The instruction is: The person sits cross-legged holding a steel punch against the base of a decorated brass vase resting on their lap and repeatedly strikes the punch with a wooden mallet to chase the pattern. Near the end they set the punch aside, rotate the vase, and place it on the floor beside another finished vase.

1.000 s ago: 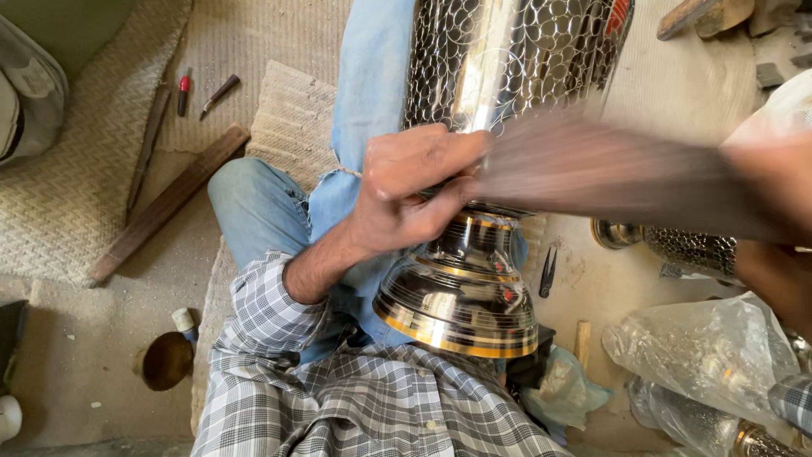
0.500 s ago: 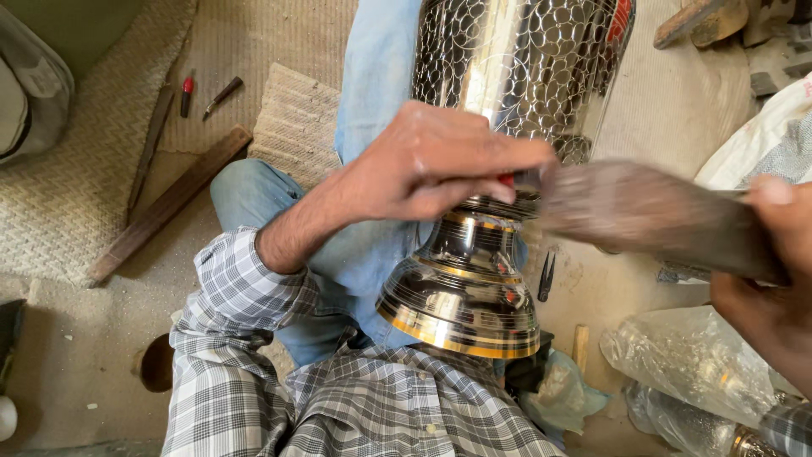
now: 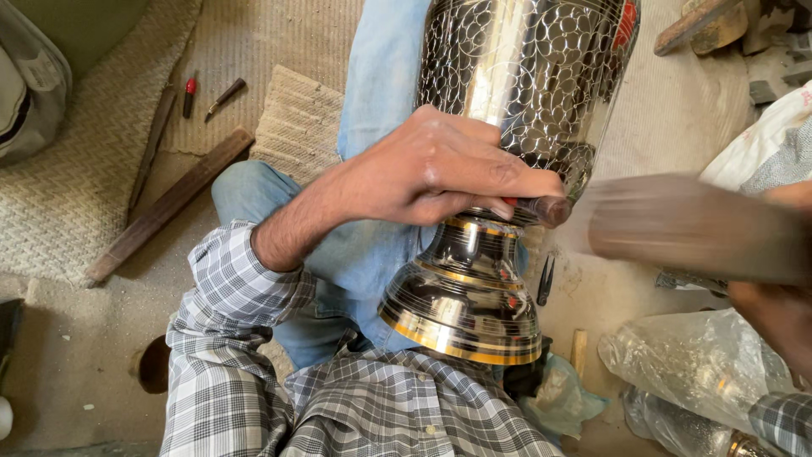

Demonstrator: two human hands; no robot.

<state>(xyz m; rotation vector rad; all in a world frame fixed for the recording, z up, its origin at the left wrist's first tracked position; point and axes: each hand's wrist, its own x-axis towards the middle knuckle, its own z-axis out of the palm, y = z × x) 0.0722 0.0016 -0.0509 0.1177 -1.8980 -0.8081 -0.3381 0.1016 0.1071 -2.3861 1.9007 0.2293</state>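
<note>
Woven matting [image 3: 279, 51] covers the floor where the person sits, pale and ribbed, with a smaller ribbed mat piece [image 3: 296, 127] lying on it beside the bent knee in blue jeans. Across the lap lies a large polished metal vase [image 3: 507, 110], its body chased all over with a scale-like pattern and its flared, gold-banded foot [image 3: 463, 305] pointing back toward the checked shirt. On the floor to the right, crumpled clear plastic bags [image 3: 694, 364] hold more shiny metalware. A long wooden stick [image 3: 169, 207] lies slantwise on the matting to the left, with a thinner strip [image 3: 152, 148] just beside it. The left hand [image 3: 440, 173] rests on the vase's narrow neck, its fingers curled together and clamped on a short chisel-like punch [image 3: 537, 209] whose dark end shows past the fingertips, pressed against the metal. From the right edge comes a wooden mallet [image 3: 685, 227], blurred with motion, its head near the punch; the right hand [image 3: 774, 309] is only partly in view under it at the frame edge, and I cannot tell how its fingers sit. Small tools lie about: a red-capped marker [image 3: 189, 95] and a dark-handled tool [image 3: 224, 95] on the matting, and small black snips [image 3: 545, 281] on the floor by the vase's foot.
</note>
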